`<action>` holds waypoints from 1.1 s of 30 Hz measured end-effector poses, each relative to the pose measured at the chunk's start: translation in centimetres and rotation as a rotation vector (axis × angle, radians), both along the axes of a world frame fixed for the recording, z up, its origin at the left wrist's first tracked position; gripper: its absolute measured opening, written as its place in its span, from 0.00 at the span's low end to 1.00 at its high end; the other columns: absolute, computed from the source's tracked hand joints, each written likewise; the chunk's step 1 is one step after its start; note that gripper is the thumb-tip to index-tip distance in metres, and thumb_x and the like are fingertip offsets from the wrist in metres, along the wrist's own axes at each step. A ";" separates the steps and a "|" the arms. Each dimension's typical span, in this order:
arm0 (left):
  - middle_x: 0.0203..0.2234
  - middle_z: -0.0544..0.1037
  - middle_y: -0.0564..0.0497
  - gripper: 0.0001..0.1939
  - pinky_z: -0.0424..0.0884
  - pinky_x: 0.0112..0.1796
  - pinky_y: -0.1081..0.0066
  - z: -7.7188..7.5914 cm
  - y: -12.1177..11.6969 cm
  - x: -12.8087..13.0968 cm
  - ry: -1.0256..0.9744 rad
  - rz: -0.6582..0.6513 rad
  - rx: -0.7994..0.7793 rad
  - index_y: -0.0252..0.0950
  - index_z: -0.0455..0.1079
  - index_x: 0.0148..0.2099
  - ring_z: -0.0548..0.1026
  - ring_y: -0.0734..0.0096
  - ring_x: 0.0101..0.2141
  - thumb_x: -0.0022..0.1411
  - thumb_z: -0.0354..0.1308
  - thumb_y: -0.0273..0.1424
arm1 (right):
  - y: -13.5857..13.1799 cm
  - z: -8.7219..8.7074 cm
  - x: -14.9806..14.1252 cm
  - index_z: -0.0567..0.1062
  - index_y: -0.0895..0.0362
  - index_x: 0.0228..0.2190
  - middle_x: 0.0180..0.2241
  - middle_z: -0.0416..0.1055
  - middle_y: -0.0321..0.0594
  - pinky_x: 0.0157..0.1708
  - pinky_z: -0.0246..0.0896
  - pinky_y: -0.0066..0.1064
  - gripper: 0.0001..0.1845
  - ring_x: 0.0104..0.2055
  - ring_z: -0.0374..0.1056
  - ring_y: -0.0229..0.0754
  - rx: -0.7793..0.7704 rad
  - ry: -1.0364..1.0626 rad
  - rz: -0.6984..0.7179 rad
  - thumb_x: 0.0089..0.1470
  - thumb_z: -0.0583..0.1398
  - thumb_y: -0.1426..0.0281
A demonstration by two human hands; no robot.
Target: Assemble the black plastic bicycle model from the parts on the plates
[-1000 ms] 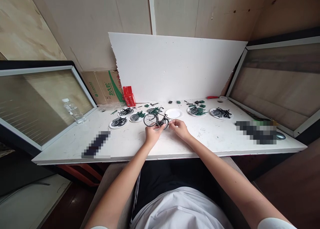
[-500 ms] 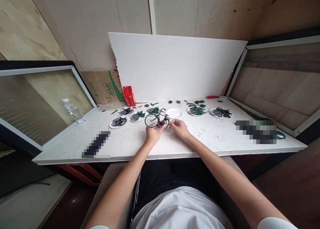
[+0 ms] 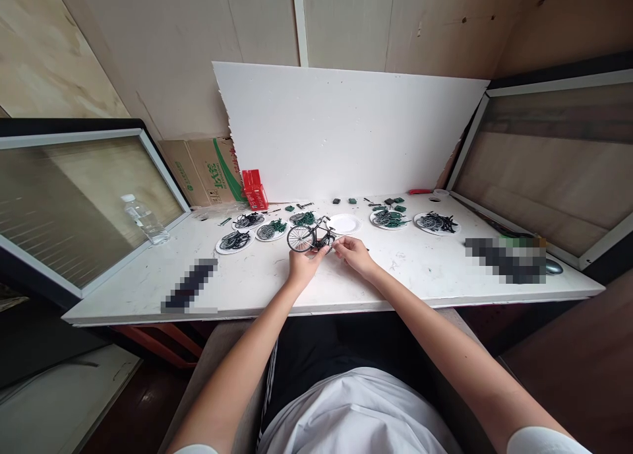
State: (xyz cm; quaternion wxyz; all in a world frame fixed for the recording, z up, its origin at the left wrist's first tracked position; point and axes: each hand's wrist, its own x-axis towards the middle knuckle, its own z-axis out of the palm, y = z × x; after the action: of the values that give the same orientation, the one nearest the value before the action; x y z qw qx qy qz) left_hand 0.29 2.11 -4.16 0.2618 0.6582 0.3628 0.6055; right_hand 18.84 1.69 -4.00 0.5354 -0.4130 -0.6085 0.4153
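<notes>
Black model bicycle, upright over mid-table. Left hand grips it low, likely bracing the frame. Right hand bunched at its right wheel; can't tell if gripping. Parts plates far left and right, presumably for reach.

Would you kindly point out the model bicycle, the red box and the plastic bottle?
Model bicycle point(image 3: 315, 235), head view, on its frame.
Red box point(image 3: 254, 191), head view, on its side.
Plastic bottle point(image 3: 144, 220), head view, on its body.

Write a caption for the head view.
Left hand holding a model bicycle, right hand at one end, with plates of parts beyond on a white table.
</notes>
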 end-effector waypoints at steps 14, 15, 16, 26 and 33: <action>0.40 0.87 0.42 0.17 0.81 0.40 0.64 0.0 0.0 0.0 0.008 -0.046 -0.043 0.38 0.81 0.45 0.85 0.58 0.37 0.59 0.71 0.43 | -0.2 0.1 0.0 0.72 0.54 0.28 0.23 0.69 0.33 0.23 0.58 0.30 0.24 0.23 0.60 0.37 -0.077 0.018 0.046 0.55 0.66 0.46; 0.40 0.87 0.42 0.17 0.81 0.40 0.64 0.0 0.0 0.0 0.007 -0.051 -0.044 0.38 0.81 0.45 0.85 0.58 0.37 0.59 0.71 0.43 | -0.1 0.0 0.0 0.72 0.54 0.28 0.23 0.69 0.33 0.23 0.58 0.30 0.24 0.22 0.60 0.37 -0.074 0.015 0.046 0.55 0.66 0.46; 0.40 0.87 0.42 0.17 0.81 0.40 0.64 0.0 0.0 0.0 0.006 -0.054 -0.050 0.38 0.81 0.45 0.85 0.57 0.37 0.59 0.71 0.43 | -0.1 0.0 -0.1 0.72 0.53 0.28 0.23 0.69 0.33 0.23 0.58 0.30 0.25 0.22 0.60 0.37 -0.071 0.011 0.046 0.54 0.66 0.45; 0.37 0.87 0.41 0.18 0.82 0.41 0.61 0.4 -0.4 0.0 -0.011 -0.080 -0.131 0.36 0.81 0.42 0.86 0.54 0.37 0.57 0.72 0.45 | -0.2 0.1 0.0 0.73 0.53 0.30 0.23 0.69 0.33 0.23 0.57 0.30 0.29 0.22 0.59 0.36 -0.046 -0.014 0.029 0.53 0.66 0.40; 0.44 0.86 0.41 0.19 0.80 0.51 0.56 0.1 0.0 0.0 -0.038 -0.144 -0.147 0.38 0.79 0.46 0.85 0.54 0.45 0.57 0.73 0.43 | 0.0 -0.1 0.0 0.73 0.53 0.29 0.22 0.68 0.33 0.26 0.57 0.31 0.30 0.23 0.59 0.38 0.020 -0.046 0.009 0.55 0.65 0.38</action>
State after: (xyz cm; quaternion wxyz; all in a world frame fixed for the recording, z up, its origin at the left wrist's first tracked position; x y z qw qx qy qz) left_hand 0.33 2.08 -4.03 0.3587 0.6501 0.3530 0.5693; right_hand 18.87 1.70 -4.12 0.5236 -0.4143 -0.6267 0.4019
